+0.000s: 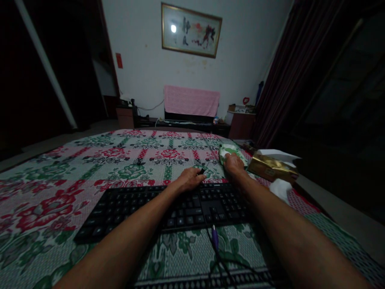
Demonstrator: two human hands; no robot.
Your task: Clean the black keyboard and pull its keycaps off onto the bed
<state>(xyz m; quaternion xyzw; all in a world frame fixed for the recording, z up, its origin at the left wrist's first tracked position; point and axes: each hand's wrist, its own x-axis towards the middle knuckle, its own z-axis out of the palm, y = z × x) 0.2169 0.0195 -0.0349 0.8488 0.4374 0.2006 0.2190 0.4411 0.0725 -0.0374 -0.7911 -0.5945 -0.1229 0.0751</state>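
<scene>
My left hand (191,179) is closed above the back edge of a black computer keyboard (214,206). Between its thumb and fingers sticks out a small black object (201,171), too small to make out. My right hand (234,163) reaches past the keyboard's back right corner, its curled fingers gripping a green and white soft packet (230,150) that lies on the tablecloth. A dark cable with a purple plug (214,237) lies in front of the keyboard, between my forearms.
A flowered red, green and white tablecloth (132,172) covers the table. To the right of my right hand stand a gold tissue box (272,166) and a crumpled white tissue (280,188). Beyond the table, a pink cloth (191,100) hangs over a screen by the wall.
</scene>
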